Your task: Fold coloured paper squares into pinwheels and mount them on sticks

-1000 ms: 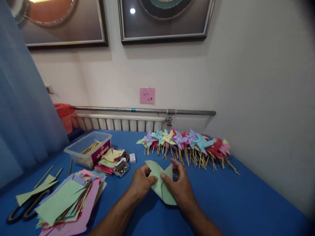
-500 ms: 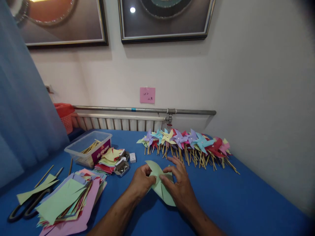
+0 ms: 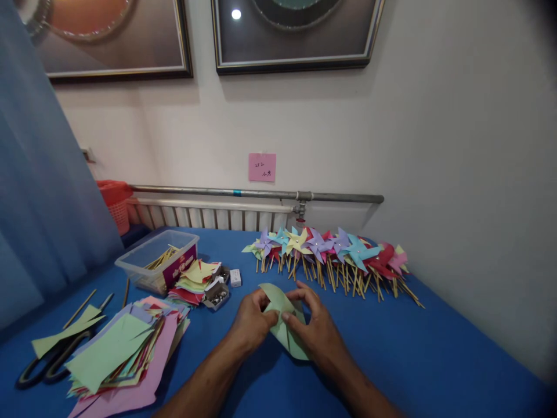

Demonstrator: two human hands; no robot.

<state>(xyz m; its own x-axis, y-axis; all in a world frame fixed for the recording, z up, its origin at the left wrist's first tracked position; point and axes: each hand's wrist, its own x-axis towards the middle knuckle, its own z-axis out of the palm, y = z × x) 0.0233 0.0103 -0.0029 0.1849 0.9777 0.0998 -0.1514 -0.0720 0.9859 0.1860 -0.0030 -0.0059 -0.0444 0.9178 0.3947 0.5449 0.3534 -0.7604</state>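
Note:
A light green paper pinwheel [image 3: 289, 339] is held above the blue table, some of its corners bent in toward the centre. My left hand [image 3: 252, 319] pinches it from the left, thumb near the middle. From the right, my right hand [image 3: 313, 322] presses its thumb beside the centre, with the fingers curled behind the paper. Part of the pinwheel is hidden by both hands. Beyond them lies a row of finished paper pinwheels [image 3: 317, 245] in several colours on thin wooden sticks.
At left are a stack of cut coloured paper [image 3: 111, 348], black-handled scissors [image 3: 61, 360] and a clear plastic box [image 3: 143, 249] of sticks. Small boxes of metal pins [image 3: 216, 296] stand beside paper scraps [image 3: 198, 278]. A wall [image 3: 456, 203] borders the blue table [image 3: 435, 360].
My right hand's fingers have curled in closer around the green paper. The left hand keeps its pinch, and the view has shifted slightly.

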